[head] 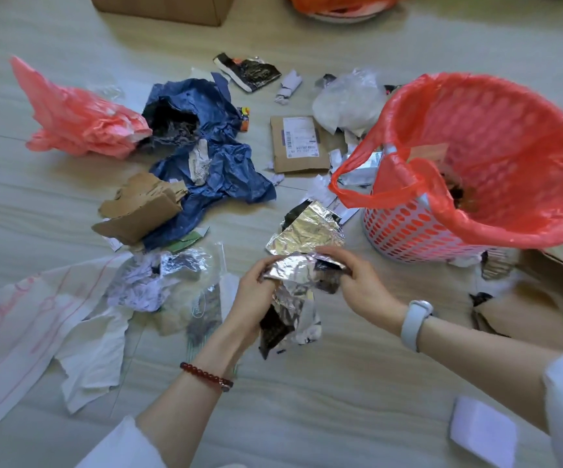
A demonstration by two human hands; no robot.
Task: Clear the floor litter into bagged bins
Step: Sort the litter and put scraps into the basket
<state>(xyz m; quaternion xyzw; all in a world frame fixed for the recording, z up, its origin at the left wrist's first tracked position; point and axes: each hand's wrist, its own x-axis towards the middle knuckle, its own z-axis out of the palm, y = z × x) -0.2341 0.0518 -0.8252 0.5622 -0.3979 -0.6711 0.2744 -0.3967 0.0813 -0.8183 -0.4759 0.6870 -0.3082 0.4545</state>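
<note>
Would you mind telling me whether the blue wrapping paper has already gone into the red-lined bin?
No, the blue wrapping paper lies crumpled on the floor, well to the left of the bin.

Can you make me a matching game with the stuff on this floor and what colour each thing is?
Things:
1. crumpled wrapper gripped by both the left hand and the right hand
2. bin liner
3. big crinkled sheet in the middle of the floor
4. flat mailer with a label

Colours:
A. brown
B. silver
C. dark blue
D. red

Pairs: 1-B, 2-D, 3-C, 4-A
</note>
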